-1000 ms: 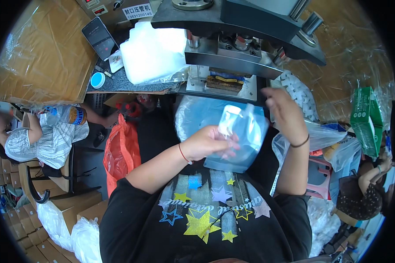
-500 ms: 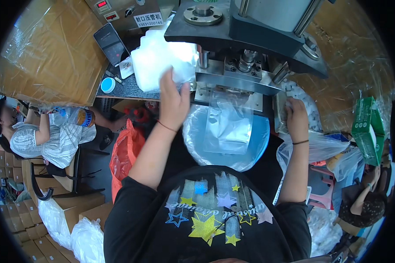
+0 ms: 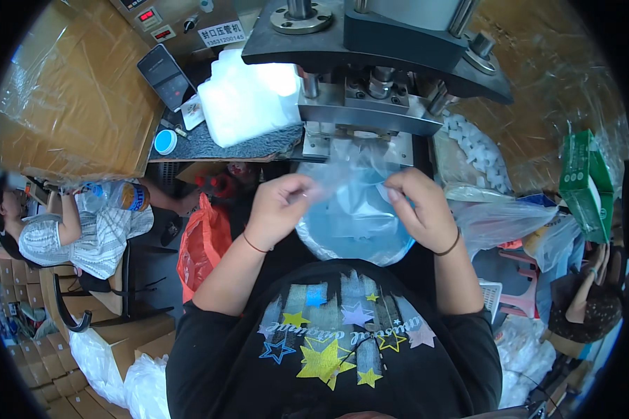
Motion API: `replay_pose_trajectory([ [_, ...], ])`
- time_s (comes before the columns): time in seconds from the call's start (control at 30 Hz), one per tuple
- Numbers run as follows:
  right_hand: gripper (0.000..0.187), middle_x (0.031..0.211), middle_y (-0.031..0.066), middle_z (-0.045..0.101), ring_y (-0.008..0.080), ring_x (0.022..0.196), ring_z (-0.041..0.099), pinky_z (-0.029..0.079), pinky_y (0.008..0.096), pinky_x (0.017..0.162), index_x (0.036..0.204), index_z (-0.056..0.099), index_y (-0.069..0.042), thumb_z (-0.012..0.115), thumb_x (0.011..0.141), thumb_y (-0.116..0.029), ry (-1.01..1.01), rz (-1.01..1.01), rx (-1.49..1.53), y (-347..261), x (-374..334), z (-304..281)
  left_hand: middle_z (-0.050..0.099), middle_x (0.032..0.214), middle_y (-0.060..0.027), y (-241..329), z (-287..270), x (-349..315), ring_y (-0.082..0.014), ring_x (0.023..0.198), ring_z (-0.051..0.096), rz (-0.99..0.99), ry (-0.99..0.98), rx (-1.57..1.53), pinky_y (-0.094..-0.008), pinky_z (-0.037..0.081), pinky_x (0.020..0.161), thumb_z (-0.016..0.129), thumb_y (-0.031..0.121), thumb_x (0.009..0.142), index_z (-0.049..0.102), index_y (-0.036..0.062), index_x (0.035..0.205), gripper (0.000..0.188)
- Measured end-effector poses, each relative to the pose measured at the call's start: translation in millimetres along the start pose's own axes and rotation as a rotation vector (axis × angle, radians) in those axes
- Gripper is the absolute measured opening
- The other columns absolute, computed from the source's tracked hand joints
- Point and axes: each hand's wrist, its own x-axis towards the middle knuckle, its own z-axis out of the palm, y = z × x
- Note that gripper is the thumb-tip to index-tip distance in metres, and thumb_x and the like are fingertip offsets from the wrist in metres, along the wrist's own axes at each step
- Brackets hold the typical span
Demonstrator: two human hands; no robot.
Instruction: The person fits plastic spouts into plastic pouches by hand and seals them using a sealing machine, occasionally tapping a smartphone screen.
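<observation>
With left grip (image 3: 281,202) and right grip (image 3: 423,209) both closed, thumbs toward fingers, holds a clear plastic bag (image 3: 360,190) by opposite edges, blurred on the left side. Spreads it between the two grips, over a light blue basin (image 3: 360,244) and in front of a metal press (image 3: 370,115) beyond. Past the left grip and to its left, has a desk (image 3: 272,142) bearing a white stack (image 3: 248,105), a phone (image 3: 166,78) and a round tub (image 3: 165,142) with a blue top. Also left of that grip, has a red plastic bag (image 3: 203,248). Beyond the right grip, near the press, has a heap of small white pieces (image 3: 475,150), and well out to the right of that grip, a green box (image 3: 586,185).
</observation>
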Motion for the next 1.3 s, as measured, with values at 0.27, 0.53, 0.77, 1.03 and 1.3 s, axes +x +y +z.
replay_pose_trajectory([
  [0.27,0.009,0.086,0.0103,0.064,0.0266,0.081,0.059,0.047,0.0365,0.074,0.095,0.064,-0.002,0.061,0.092,-0.010,-0.034,-0.135,-0.068,-12.6,31.5,-23.5,0.070,0.096,-0.0051,13.9,49.3,-6.1,-0.0104,0.088,0.064,-0.187,-0.419,-0.294,-0.0262,0.051,0.082,0.063,0.017,0.099,0.067,-0.0025,0.102,0.020],
  [0.53,0.022,0.106,0.0186,0.064,0.0380,0.099,0.063,0.050,0.0425,0.086,0.112,0.064,-0.004,0.059,0.095,-0.017,0.004,0.150,-0.410,11.4,10.6,-53.2,0.071,0.110,-0.0146,9.3,73.0,-9.1,-0.0242,0.100,0.071,-0.500,-0.652,-0.675,-0.0325,0.058,0.081,0.064,0.015,0.098,0.060,0.0004,0.118,0.025],
  [0.77,0.023,0.095,0.0183,0.066,0.0401,0.094,0.064,0.051,0.0493,0.077,0.104,0.063,-0.008,0.068,0.084,-0.017,-0.166,0.602,-0.854,104.4,-17.5,-77.9,0.072,0.103,-0.0139,-12.0,48.5,53.8,-0.0205,0.086,0.071,-0.473,-0.430,-0.752,-0.0311,0.058,0.075,0.066,0.006,0.093,0.064,-0.0004,0.109,0.018],
  [1.03,0.031,0.104,0.0203,0.065,0.0418,0.097,0.062,0.050,0.0477,0.082,0.112,0.060,-0.007,0.067,0.082,-0.005,0.198,0.291,-0.798,99.5,-14.6,-66.4,0.055,0.128,-0.0256,-13.6,1.9,72.3,-0.0353,0.115,0.057,0.219,0.426,0.283,-0.0448,0.046,0.099,0.065,0.011,0.091,0.043,-0.0026,0.136,0.052],
  [1.3,0.029,0.111,0.0188,0.064,0.0404,0.102,0.062,0.051,0.0449,0.083,0.114,0.061,-0.004,0.065,0.085,-0.002,0.243,0.257,-0.628,115.8,-19.9,-62.3,0.053,0.138,-0.0234,-19.6,-35.6,29.0,-0.0413,0.128,0.050,0.380,0.142,1.259,-0.0521,0.039,0.104,0.055,0.018,0.096,0.055,0.0068,0.134,0.040],
])
